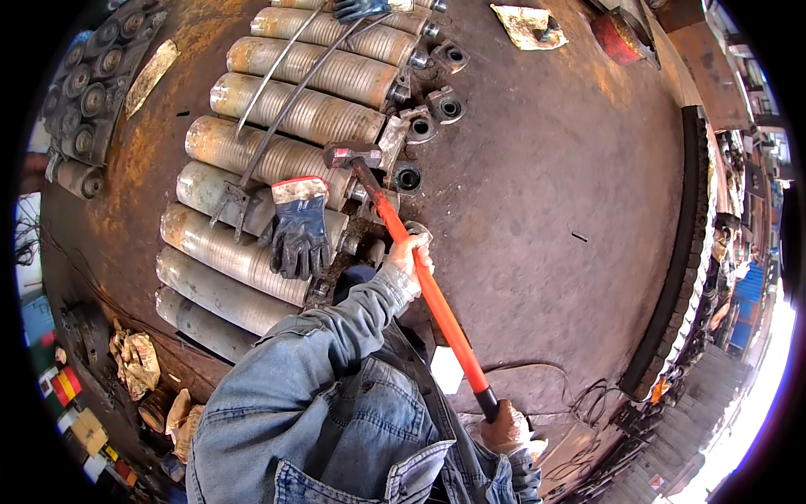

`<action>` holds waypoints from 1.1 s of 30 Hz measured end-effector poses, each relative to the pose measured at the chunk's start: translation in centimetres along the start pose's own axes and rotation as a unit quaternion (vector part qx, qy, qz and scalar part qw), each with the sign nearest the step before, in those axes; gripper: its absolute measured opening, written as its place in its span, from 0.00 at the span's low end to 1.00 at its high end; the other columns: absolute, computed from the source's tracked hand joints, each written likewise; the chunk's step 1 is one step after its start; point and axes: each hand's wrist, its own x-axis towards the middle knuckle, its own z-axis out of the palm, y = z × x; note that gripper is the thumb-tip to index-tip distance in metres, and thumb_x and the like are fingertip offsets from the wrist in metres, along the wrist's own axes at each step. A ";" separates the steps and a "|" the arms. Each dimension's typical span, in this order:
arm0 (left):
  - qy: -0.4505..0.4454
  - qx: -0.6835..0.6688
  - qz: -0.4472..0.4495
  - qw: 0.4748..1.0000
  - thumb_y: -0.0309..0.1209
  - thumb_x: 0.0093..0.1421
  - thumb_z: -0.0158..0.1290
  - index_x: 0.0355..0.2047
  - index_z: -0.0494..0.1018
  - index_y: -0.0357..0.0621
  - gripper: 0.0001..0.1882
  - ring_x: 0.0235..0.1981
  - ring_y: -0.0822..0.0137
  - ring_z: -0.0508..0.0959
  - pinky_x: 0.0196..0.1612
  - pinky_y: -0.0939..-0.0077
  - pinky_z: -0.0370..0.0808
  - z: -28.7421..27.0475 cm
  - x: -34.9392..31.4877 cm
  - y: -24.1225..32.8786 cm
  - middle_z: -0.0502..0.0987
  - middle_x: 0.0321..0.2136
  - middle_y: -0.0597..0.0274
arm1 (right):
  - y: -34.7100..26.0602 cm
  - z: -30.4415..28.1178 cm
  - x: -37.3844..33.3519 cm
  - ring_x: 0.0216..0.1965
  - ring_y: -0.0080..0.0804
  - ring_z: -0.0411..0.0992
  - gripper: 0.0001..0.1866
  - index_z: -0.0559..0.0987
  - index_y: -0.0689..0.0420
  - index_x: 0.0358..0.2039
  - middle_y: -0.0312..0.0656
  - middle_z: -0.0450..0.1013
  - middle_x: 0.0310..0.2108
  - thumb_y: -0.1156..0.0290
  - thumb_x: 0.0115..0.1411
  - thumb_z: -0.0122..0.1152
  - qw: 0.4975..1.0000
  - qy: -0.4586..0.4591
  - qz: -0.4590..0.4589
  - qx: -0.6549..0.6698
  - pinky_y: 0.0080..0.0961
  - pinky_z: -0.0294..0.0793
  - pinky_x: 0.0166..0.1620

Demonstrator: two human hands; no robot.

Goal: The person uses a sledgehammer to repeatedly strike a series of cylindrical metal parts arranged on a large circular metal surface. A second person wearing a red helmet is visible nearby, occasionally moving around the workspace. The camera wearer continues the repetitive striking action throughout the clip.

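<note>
A sledgehammer (pixel 437 307) with an orange handle slants across the middle of the head view. My left hand (pixel 409 259) is wrapped round the handle partway along. Lower right, my right hand (pixel 505 427) grips its black end. The dark steel hammer head (pixel 351 154) is over the right end of a ribbed metal cylinder (pixel 243 149) in a row of several. Dark blue work gloves with pale cuffs (pixel 300 227) lie on the cylinders, left of my left hand. Mounting eyes with round holes (pixel 445 105) sit at the cylinders' right ends.
Two long metal rods (pixel 306 80) lie across the cylinders. Another blue glove (pixel 361 8) is at the far end. Rollers (pixel 109 60) stand at the left, crumpled brown paper (pixel 134 361) below them. A long black track-like strip (pixel 684 252) and cables (pixel 592 403) are at the right.
</note>
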 end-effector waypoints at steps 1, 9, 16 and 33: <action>-0.007 0.002 0.006 1.000 0.37 0.55 0.55 0.24 0.67 0.51 0.09 0.13 0.70 0.66 0.20 0.74 0.65 0.2 -0.1 0.0 0.65 0.13 0.70 | 0.2 0.3 0.1 0.26 0.55 0.74 0.16 0.70 0.59 0.33 0.54 0.73 0.22 0.67 0.43 0.59 1.000 -0.002 0.005 -0.006 0.49 0.71 0.31; -0.012 -0.004 0.014 1.000 0.37 0.55 0.54 0.25 0.67 0.51 0.08 0.14 0.69 0.67 0.21 0.73 0.66 -1.2 -1.4 0.5 0.66 0.14 0.70 | 1.7 2.3 0.9 0.25 0.56 0.73 0.14 0.70 0.58 0.32 0.54 0.72 0.21 0.68 0.44 0.58 0.999 0.030 -0.042 -0.015 0.50 0.71 0.30; 0.003 -0.004 0.133 0.991 0.35 0.54 0.55 0.20 0.65 0.52 0.11 0.13 0.72 0.64 0.20 0.74 0.66 -1.1 -8.3 5.1 0.63 0.13 0.72 | 2.9 7.0 7.1 0.25 0.56 0.72 0.15 0.69 0.57 0.34 0.53 0.72 0.21 0.69 0.45 0.58 0.984 0.055 -0.168 -0.003 0.49 0.71 0.30; 0.003 0.101 0.359 0.928 0.35 0.57 0.51 0.21 0.64 0.50 0.10 0.13 0.71 0.66 0.19 0.75 0.67 0.8 -12.1 4.3 0.66 0.13 0.68 | 1.9 0.5 7.9 0.22 0.50 0.73 0.13 0.71 0.54 0.33 0.49 0.71 0.20 0.69 0.47 0.61 0.974 0.034 -0.223 -0.009 0.44 0.70 0.24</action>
